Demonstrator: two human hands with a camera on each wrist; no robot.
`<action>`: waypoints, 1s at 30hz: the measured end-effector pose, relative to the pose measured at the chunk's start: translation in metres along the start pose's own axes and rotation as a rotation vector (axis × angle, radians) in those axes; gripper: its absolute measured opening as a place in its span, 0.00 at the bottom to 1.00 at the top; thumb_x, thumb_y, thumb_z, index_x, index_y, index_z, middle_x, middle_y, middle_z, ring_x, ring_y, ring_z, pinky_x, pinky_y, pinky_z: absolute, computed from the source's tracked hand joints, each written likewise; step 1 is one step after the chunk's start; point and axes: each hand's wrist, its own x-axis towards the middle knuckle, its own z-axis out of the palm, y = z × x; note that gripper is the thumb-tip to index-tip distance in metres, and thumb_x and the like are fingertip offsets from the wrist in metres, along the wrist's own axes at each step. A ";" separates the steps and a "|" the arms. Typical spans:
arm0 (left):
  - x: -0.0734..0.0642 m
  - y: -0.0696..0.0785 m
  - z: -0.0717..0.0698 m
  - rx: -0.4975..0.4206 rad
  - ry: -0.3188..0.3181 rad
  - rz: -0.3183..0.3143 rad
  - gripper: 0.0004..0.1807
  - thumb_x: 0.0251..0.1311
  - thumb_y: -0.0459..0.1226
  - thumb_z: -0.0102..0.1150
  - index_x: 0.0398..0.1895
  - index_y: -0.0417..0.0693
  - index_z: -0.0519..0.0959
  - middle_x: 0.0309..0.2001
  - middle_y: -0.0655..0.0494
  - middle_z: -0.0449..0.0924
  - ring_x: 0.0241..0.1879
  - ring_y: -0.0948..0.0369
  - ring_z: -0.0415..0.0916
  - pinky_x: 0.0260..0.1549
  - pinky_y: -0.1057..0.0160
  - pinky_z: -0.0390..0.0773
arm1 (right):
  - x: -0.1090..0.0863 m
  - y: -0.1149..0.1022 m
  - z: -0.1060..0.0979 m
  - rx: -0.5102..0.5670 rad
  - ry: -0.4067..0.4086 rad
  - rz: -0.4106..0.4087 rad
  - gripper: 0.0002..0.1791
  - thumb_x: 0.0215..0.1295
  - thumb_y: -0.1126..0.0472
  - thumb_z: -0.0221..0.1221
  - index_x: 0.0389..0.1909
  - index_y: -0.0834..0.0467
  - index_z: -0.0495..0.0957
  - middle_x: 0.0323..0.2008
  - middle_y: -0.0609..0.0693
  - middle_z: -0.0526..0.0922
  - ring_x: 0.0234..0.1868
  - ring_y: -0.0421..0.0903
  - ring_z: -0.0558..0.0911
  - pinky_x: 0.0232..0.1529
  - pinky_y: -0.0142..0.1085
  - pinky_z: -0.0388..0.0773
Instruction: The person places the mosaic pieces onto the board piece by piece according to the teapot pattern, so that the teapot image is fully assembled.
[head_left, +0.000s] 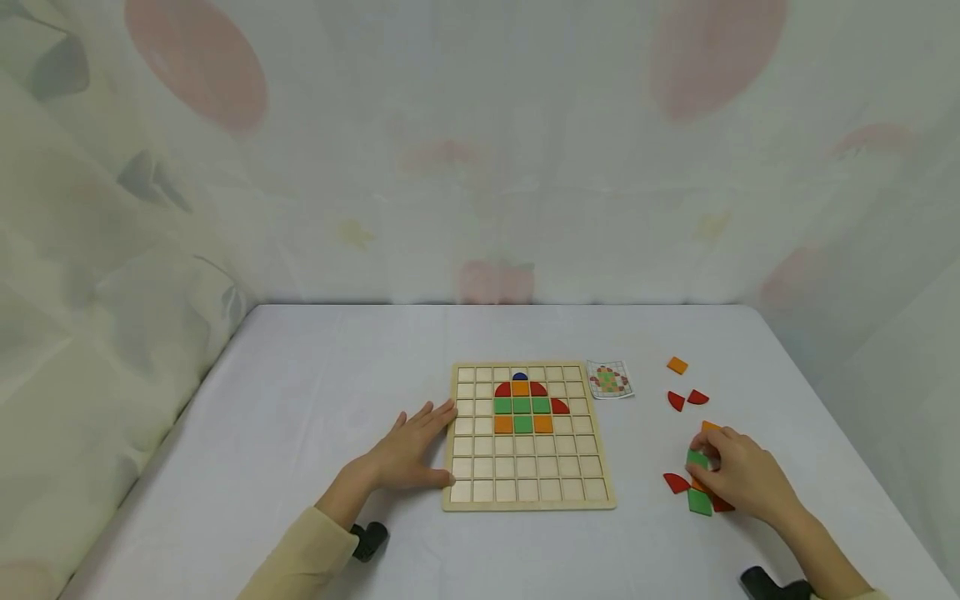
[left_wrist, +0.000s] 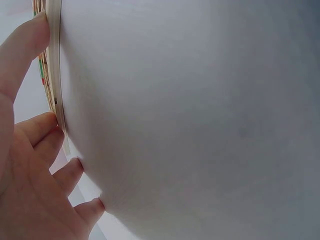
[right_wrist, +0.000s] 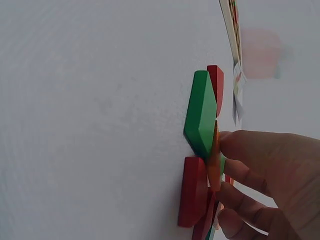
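A wooden grid board lies on the table with green, orange, red and blue tiles set in its upper squares. My left hand rests against the board's left edge, fingers spread and thumb near the lower corner. In the left wrist view, the thumb and fingertips touch the wooden side. Right of the board, my right hand pinches a green tile between thumb and fingers, over a loose group of tiles. An orange tile, another green tile and red quarter-round tiles lie around the fingertips.
A small printed pattern card lies beside the board's upper right corner. Farther back on the right are an orange tile and two red tiles. A printed cloth hangs behind the white table.
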 end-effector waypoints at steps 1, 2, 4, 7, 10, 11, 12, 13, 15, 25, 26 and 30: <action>0.000 0.000 0.000 0.001 0.000 -0.002 0.50 0.46 0.51 0.66 0.70 0.45 0.54 0.72 0.53 0.48 0.70 0.45 0.43 0.61 0.34 0.43 | 0.001 -0.001 0.000 -0.002 -0.002 0.002 0.13 0.43 0.59 0.70 0.29 0.55 0.76 0.23 0.44 0.69 0.25 0.40 0.67 0.21 0.30 0.66; 0.000 0.000 0.000 0.000 0.001 -0.003 0.50 0.46 0.51 0.67 0.70 0.45 0.54 0.72 0.53 0.48 0.70 0.45 0.43 0.61 0.34 0.43 | 0.002 -0.001 0.001 -0.002 -0.001 0.002 0.13 0.43 0.59 0.70 0.29 0.55 0.76 0.23 0.45 0.69 0.25 0.40 0.67 0.21 0.30 0.66; 0.000 0.000 0.000 -0.003 0.001 -0.008 0.49 0.46 0.51 0.67 0.70 0.45 0.54 0.72 0.53 0.48 0.70 0.46 0.43 0.61 0.34 0.43 | 0.003 -0.002 0.002 -0.002 0.002 -0.001 0.13 0.43 0.60 0.70 0.29 0.55 0.77 0.23 0.45 0.69 0.25 0.40 0.67 0.21 0.30 0.66; 0.000 0.000 0.000 -0.006 0.000 -0.014 0.49 0.46 0.50 0.67 0.70 0.45 0.54 0.72 0.54 0.48 0.71 0.46 0.43 0.61 0.34 0.43 | 0.006 -0.003 0.004 0.006 0.019 -0.020 0.13 0.42 0.60 0.70 0.30 0.55 0.77 0.24 0.45 0.71 0.25 0.40 0.67 0.22 0.31 0.68; 0.000 0.000 0.000 -0.005 -0.001 -0.015 0.49 0.46 0.50 0.67 0.70 0.46 0.54 0.72 0.54 0.48 0.71 0.46 0.43 0.62 0.34 0.43 | 0.009 -0.004 0.005 0.016 0.033 -0.035 0.14 0.42 0.60 0.70 0.31 0.55 0.78 0.26 0.46 0.73 0.26 0.40 0.70 0.23 0.32 0.71; 0.000 0.000 0.000 -0.005 -0.001 -0.015 0.49 0.46 0.50 0.67 0.70 0.46 0.54 0.72 0.54 0.48 0.71 0.46 0.43 0.62 0.34 0.43 | 0.009 -0.004 0.006 0.016 0.036 -0.039 0.14 0.42 0.60 0.70 0.32 0.55 0.78 0.27 0.46 0.74 0.26 0.40 0.71 0.24 0.32 0.72; 0.000 0.000 0.000 -0.005 -0.002 -0.014 0.49 0.46 0.50 0.67 0.70 0.46 0.54 0.72 0.54 0.48 0.71 0.46 0.43 0.62 0.34 0.43 | 0.010 -0.004 0.006 0.016 0.037 -0.039 0.15 0.42 0.60 0.71 0.32 0.55 0.78 0.27 0.46 0.74 0.27 0.41 0.71 0.24 0.32 0.73; 0.000 0.001 0.000 -0.006 -0.003 -0.012 0.49 0.47 0.50 0.67 0.70 0.45 0.54 0.72 0.54 0.48 0.71 0.46 0.43 0.62 0.34 0.43 | 0.010 -0.004 0.006 0.016 0.038 -0.039 0.15 0.42 0.60 0.71 0.32 0.55 0.78 0.27 0.46 0.75 0.27 0.41 0.72 0.24 0.32 0.74; 0.000 0.001 0.000 -0.007 -0.002 -0.010 0.49 0.47 0.50 0.67 0.70 0.45 0.54 0.72 0.53 0.48 0.71 0.46 0.43 0.62 0.34 0.43 | 0.011 -0.004 0.007 0.016 0.038 -0.037 0.15 0.42 0.60 0.71 0.32 0.55 0.78 0.27 0.46 0.75 0.28 0.41 0.73 0.25 0.32 0.74; -0.001 0.001 -0.001 -0.004 -0.004 -0.008 0.49 0.46 0.49 0.67 0.70 0.45 0.54 0.72 0.53 0.48 0.71 0.46 0.43 0.62 0.34 0.43 | 0.011 -0.003 0.007 0.018 0.013 -0.023 0.17 0.42 0.60 0.71 0.34 0.56 0.78 0.28 0.47 0.74 0.28 0.41 0.70 0.25 0.32 0.72; -0.001 0.002 -0.001 -0.005 -0.005 -0.010 0.49 0.46 0.49 0.67 0.70 0.45 0.54 0.72 0.54 0.48 0.71 0.46 0.43 0.62 0.34 0.43 | 0.011 -0.003 0.007 0.020 0.009 -0.022 0.17 0.42 0.60 0.71 0.35 0.56 0.78 0.29 0.47 0.74 0.28 0.41 0.70 0.25 0.32 0.72; -0.001 0.002 -0.001 -0.010 -0.007 -0.016 0.50 0.46 0.49 0.67 0.70 0.45 0.54 0.72 0.54 0.48 0.71 0.46 0.43 0.62 0.35 0.42 | 0.011 -0.004 0.007 0.033 0.005 -0.021 0.17 0.42 0.61 0.71 0.35 0.56 0.78 0.30 0.47 0.75 0.29 0.42 0.72 0.26 0.32 0.73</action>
